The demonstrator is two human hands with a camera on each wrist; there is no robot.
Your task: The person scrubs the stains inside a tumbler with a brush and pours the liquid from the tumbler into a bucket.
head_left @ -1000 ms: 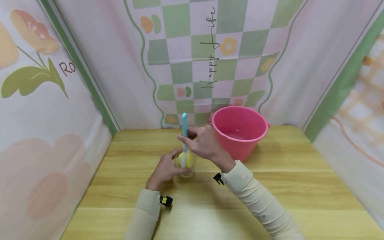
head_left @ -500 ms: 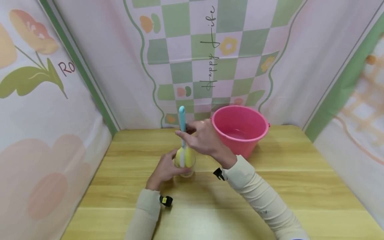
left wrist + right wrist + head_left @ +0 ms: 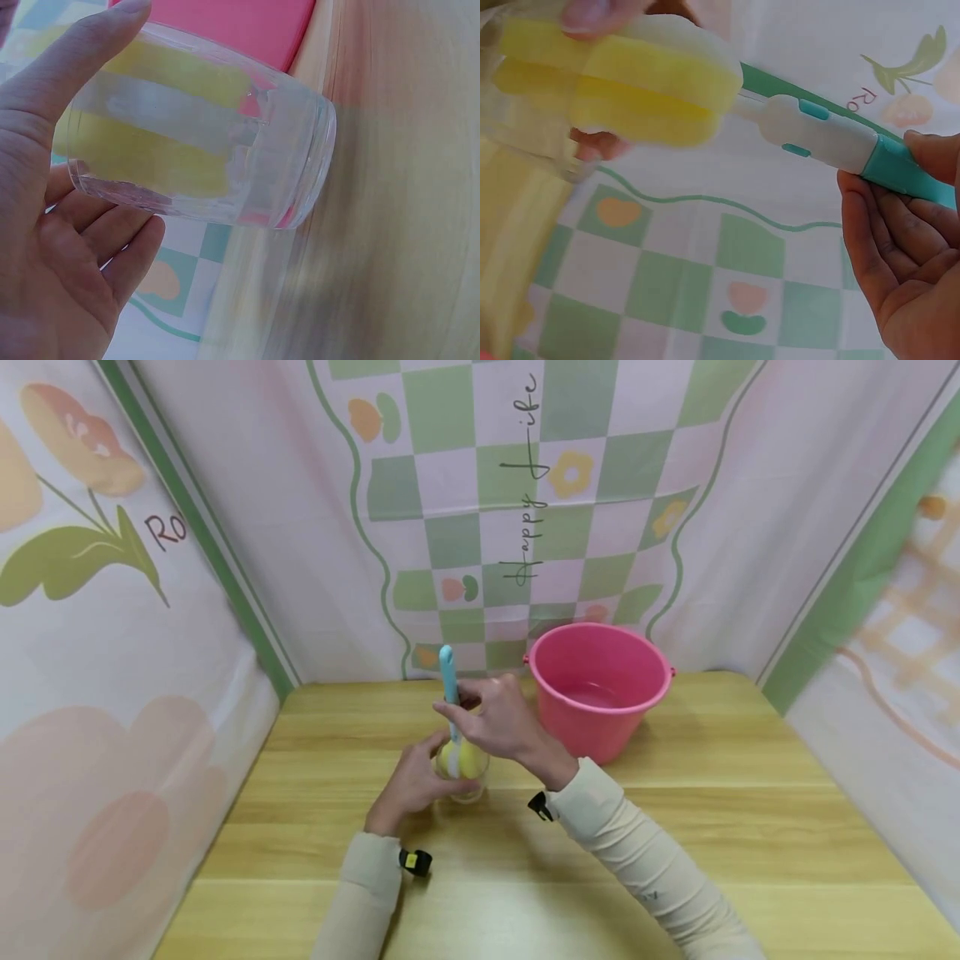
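Observation:
My left hand [image 3: 416,781] grips a clear drinking glass [image 3: 285,150] from its left side, thumb and fingers around the wall. Inside it sits the yellow and white sponge head [image 3: 660,90] of a bottle brush, partly sticking out of the mouth in the right wrist view. The brush has a white neck and a turquoise handle [image 3: 449,675]. Above the glass, my right hand [image 3: 502,714] pinches that handle between thumb and fingers. In the head view the handle leans slightly left, and the hands cover part of the glass.
A pink bucket [image 3: 600,735] stands at the back of the wooden table [image 3: 315,835], just right of my right hand. Patterned cloth [image 3: 525,485] hangs behind the table and along both sides.
My right hand lifted the brush a little, then lowered it back into the glass; its handle leans further left now. The left hand and the glass have stayed in place.

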